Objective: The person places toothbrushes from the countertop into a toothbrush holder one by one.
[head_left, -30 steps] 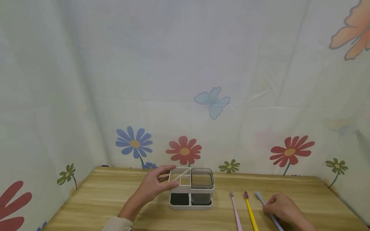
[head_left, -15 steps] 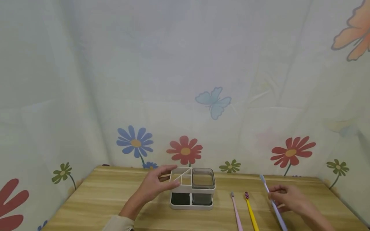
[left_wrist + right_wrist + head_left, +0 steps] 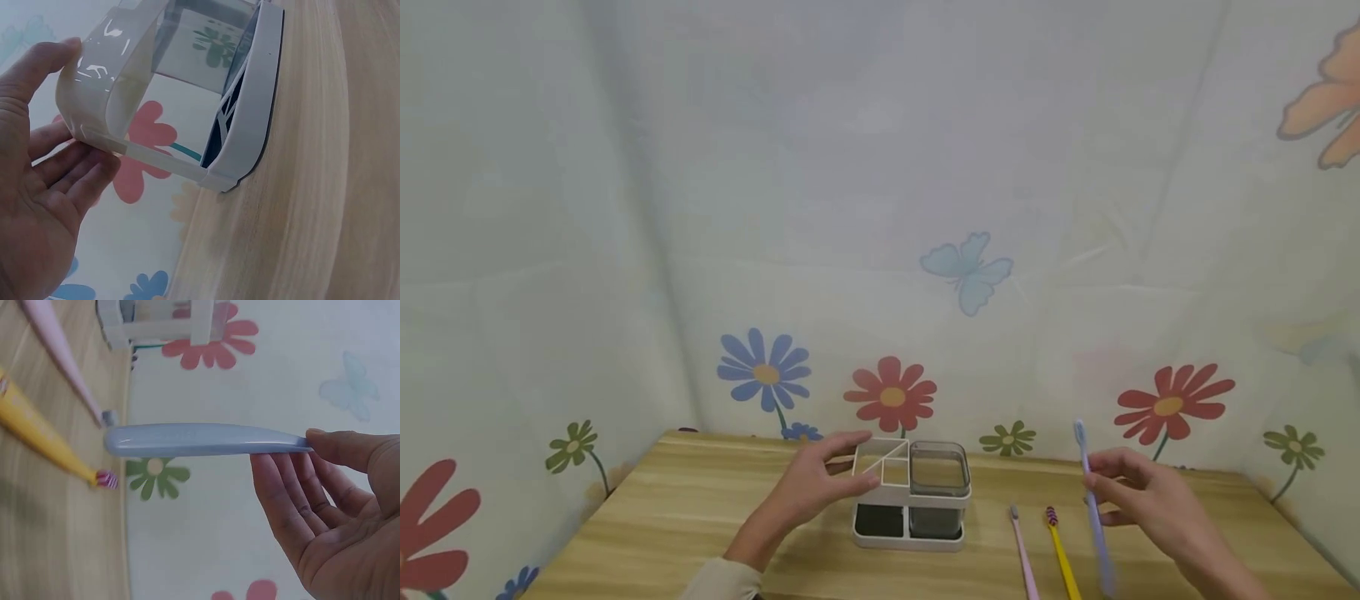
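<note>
Right hand [image 3: 1153,508] pinches a blue toothbrush [image 3: 1095,517], lower end blurred; left hand [image 3: 808,479] grips a white holder [image 3: 912,497], partly covering it.

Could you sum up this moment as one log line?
left hand: grips white holder | right hand: pinches blue toothbrush, head up | on table: pink toothbrush, yellow toothbrush
</note>
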### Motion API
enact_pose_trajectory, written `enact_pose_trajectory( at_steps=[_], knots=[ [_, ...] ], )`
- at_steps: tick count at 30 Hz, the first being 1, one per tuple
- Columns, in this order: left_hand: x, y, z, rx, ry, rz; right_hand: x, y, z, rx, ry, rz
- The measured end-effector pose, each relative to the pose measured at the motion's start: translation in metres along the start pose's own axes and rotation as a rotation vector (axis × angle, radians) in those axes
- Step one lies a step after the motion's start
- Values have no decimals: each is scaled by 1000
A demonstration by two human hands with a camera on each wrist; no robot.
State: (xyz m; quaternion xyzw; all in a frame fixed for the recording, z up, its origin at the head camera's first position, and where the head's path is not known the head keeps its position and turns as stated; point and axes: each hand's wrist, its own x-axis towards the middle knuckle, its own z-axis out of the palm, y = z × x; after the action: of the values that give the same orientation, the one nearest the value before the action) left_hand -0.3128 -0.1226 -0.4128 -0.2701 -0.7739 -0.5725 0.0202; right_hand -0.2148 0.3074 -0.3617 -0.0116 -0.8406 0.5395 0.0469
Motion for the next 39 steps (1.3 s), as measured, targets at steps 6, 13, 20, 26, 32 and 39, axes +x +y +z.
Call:
enact_pose_trajectory(
  at_steps=[6, 13, 20, 26, 32, 39],
  knots=[
    [0, 0, 0, 41, 13, 1, 0, -26, 19, 62, 58, -106],
    [-3, -1, 1, 50, 21, -29, 10, -52, 43, 192, 88, -209],
    [-5, -2, 0, 38, 18, -43, 16, -76, 70, 306, 67, -268],
    [-6, -2, -1, 41, 22, -42, 23, -95, 92, 372, 45, -318],
    [-4, -3, -1, -2, 14, -29, 30, -106, 111, 406, 36, -336],
    [-2, -2, 2, -38, 5, -9, 36, -111, 127, 444, 42, -346]
  ],
)
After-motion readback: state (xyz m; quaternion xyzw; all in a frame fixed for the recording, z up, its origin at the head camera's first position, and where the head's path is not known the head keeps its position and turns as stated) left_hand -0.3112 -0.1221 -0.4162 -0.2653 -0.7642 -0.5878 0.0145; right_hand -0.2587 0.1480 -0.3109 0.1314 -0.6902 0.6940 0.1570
